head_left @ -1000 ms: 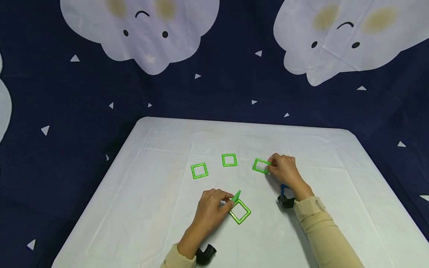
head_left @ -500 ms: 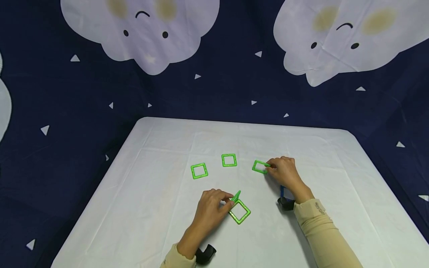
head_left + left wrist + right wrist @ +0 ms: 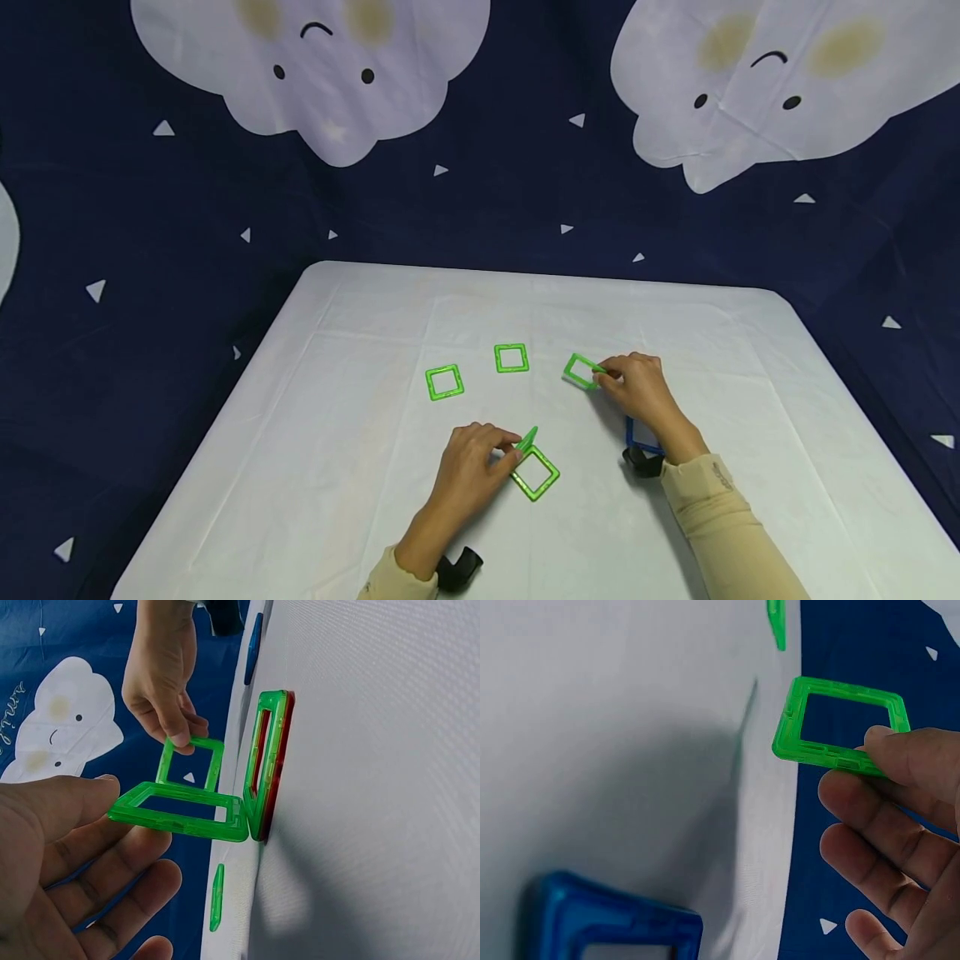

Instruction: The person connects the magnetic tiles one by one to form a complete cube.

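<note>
My left hand (image 3: 468,471) pinches a green square magnetic tile (image 3: 180,825) between thumb and finger. This tile stands up at one edge of a flat green tile (image 3: 547,488); in the left wrist view a red layer (image 3: 282,761) shows against the flat tile's underside. Farther back on the right, my right hand (image 3: 637,385) pinches another green square tile (image 3: 787,720) by one side, with thumb and fingers. That tile is held tilted above the cloth, its shadow falling apart from it. A blue tile (image 3: 629,432) lies under my right wrist, partly hidden.
Two more green square tiles lie flat farther back: the left tile (image 3: 444,367) and the middle tile (image 3: 512,345). The white-covered table (image 3: 360,467) ends at a dark blue backdrop (image 3: 525,200) with clouds. Black wrist gear (image 3: 459,571) sits under each wrist.
My right hand has shifted slightly nearer, and its green tile now tilts up off the cloth. More of the blue tile shows. My left hand stays in place.
</note>
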### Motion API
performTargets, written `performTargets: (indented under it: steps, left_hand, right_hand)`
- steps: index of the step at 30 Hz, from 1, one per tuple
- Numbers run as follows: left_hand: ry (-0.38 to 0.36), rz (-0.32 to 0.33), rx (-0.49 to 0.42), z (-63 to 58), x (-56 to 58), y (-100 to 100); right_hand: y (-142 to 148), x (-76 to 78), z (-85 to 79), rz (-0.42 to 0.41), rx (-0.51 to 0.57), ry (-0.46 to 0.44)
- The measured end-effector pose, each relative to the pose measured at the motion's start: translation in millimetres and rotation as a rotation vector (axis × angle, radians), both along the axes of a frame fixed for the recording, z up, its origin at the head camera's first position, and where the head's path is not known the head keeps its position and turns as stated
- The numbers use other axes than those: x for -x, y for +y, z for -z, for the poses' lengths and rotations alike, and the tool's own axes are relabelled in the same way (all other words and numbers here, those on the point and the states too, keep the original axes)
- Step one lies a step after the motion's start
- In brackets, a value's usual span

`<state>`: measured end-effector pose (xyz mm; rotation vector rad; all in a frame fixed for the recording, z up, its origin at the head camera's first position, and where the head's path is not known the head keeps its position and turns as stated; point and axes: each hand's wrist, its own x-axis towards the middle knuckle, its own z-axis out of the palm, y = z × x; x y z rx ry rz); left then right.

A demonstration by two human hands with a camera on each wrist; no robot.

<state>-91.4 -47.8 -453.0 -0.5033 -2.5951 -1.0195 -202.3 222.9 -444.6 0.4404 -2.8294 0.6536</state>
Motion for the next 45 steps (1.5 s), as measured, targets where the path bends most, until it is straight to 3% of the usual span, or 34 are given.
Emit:
performTargets:
  steps: [16, 22, 35, 45]
  left_hand:
    - [0.005, 0.004, 0.004, -0.3, 0.2, -0.5]
    - [0.006, -0.001, 0.014, -1.0, 0.3, -0.3]
    - [0.014, -0.005, 0.010, 0.5, 0.6, -0.1]
    - [0.015, -0.002, 0.002, 1.3, 0.9, -0.5]
  right_hand:
    - [-10.7, -36.4, -5.1, 0.033, 0.059, 0.018]
    - [-18.0, -51.7, -3.7, 0.024, 0.082, 0.066]
    - [-28.9, -73.5, 2.6, -0.024, 0.086, 0.290]
    - [-37.1, -85.3, 9.1, -0.052, 0.096, 0.375]
